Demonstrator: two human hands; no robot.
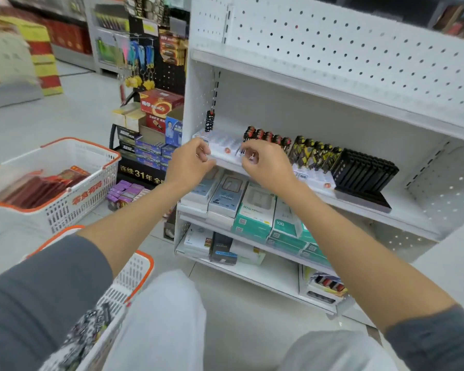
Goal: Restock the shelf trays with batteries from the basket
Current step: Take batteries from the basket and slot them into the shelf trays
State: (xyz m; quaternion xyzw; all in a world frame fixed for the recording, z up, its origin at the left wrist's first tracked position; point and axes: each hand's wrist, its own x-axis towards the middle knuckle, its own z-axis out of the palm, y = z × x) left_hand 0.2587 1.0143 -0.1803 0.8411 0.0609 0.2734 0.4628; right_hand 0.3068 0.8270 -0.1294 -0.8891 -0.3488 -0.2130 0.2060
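Note:
A clear plastic tray [223,145] stands at the left end of the middle shelf [402,210]. My left hand [190,163] is at the tray's front left corner, fingers curled over its edge. My right hand [264,163] pinches a small battery [251,156] at the tray's right end. To the right are a row of black-and-red batteries [265,136], a row of yellow-and-black batteries [315,153] and a black slotted tray [364,170]. The white and orange basket [133,277] by my left knee holds black-and-white patterned batteries [89,336].
A second basket [65,207] with red packs sits on the floor to the left. Boxed goods fill the lower shelves [255,210]. A dark display stand [150,145] with boxes and hanging items adjoins the shelf's left side. My knees are at the bottom.

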